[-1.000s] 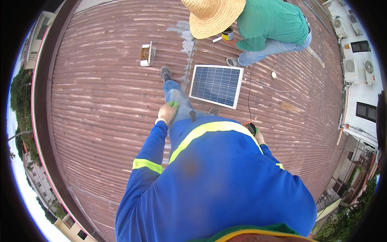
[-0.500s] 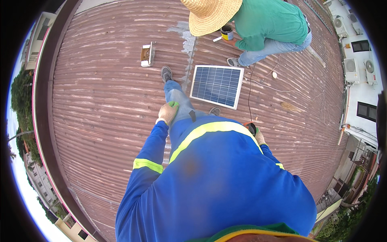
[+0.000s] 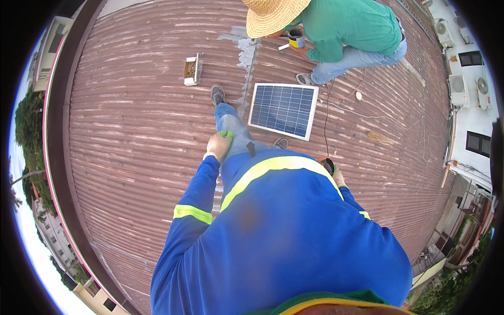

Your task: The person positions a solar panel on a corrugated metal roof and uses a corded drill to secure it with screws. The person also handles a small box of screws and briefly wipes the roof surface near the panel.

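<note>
The left hand [image 3: 219,145], in a pale glove with green fingertips, rests on the person's left leg with its fingers curled in; whether it pinches anything cannot be told. The right hand [image 3: 340,177], gloved alike, is at a dark tool with an orange edge [image 3: 327,166], low at the person's right side; the blue jacket [image 3: 294,226] hides part of both, so how far its fingers close around the tool cannot be told. A dark cord [image 3: 326,118] runs from near the tool toward the far side. Beyond the hands, a solar panel [image 3: 283,111] lies flat on the corrugated roof [image 3: 126,136], right of the person's forward shoe [image 3: 218,95]. Farther left stands an open white box [image 3: 192,70] with brownish contents. At the far right a co-worker in a green shirt [image 3: 349,31] and straw hat [image 3: 275,16] crouches, one hand at a can [image 3: 296,39]. Right of the panel lies a straw-coloured bundle [image 3: 379,137].
</note>
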`<act>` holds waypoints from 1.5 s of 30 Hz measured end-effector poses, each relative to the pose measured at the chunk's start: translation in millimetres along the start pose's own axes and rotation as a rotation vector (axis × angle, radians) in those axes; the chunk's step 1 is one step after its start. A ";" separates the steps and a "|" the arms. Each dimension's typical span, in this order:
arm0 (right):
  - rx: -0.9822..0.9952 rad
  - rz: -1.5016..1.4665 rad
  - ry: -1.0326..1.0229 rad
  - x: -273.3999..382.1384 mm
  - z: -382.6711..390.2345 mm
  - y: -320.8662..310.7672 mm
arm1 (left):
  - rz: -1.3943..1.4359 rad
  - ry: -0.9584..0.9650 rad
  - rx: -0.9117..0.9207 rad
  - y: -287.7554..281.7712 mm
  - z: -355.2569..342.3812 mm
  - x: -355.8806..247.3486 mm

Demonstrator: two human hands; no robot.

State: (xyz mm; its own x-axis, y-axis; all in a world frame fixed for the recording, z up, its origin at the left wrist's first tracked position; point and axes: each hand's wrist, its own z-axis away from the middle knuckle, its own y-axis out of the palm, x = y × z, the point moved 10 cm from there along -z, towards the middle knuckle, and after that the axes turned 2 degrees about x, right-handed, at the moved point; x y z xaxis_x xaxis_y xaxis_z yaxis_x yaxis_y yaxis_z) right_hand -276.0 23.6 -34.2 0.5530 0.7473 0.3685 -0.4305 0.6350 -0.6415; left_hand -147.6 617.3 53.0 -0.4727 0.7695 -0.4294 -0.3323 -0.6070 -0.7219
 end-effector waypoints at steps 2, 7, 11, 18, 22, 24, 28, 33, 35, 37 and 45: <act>0.016 0.015 0.021 -3.6 -2.2 2.1 | -0.002 -0.001 0.002 0.0 0.1 0.3; 0.058 -0.007 0.032 5.5 1.7 -0.9 | 0.004 -0.014 0.009 0.2 0.3 2.2; 0.048 0.036 0.058 7.7 4.0 -5.3 | 0.004 -0.001 0.005 -0.4 0.4 1.5; 0.028 0.028 -0.014 1.4 -6.1 0.2 | 0.018 -0.022 0.002 -0.3 0.2 3.2; 0.004 0.021 -0.056 4.9 -7.0 0.0 | 0.024 -0.032 0.007 -0.7 0.5 3.5; 0.024 -0.022 -0.053 4.9 -6.4 1.9 | 0.008 -0.022 -0.006 -2.6 1.0 1.6; 0.055 -0.059 0.010 -5.3 -7.5 7.9 | 0.014 -0.024 -0.009 -4.2 2.9 -0.9; -0.012 -0.014 -0.069 -1.4 -9.1 8.8 | 0.018 -0.024 0.006 -5.4 5.9 -4.3; -0.007 -0.041 -0.047 -0.1 -5.2 8.6 | 0.029 -0.011 0.000 -6.9 6.8 -6.6; 0.014 -0.076 -0.001 1.6 1.7 6.3 | 0.053 0.026 -0.010 -8.7 7.2 -10.8; 0.045 -0.040 0.156 5.3 6.9 5.2 | 0.054 0.005 -0.002 -13.5 14.8 -4.0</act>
State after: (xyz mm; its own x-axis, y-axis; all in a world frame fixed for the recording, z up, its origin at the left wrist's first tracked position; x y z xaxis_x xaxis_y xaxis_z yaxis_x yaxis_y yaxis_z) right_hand -280.3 32.3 -30.9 0.6728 0.6839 0.2821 -0.4355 0.6744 -0.5962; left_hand -153.3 619.5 72.5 -0.4857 0.7366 -0.4706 -0.3047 -0.6473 -0.6987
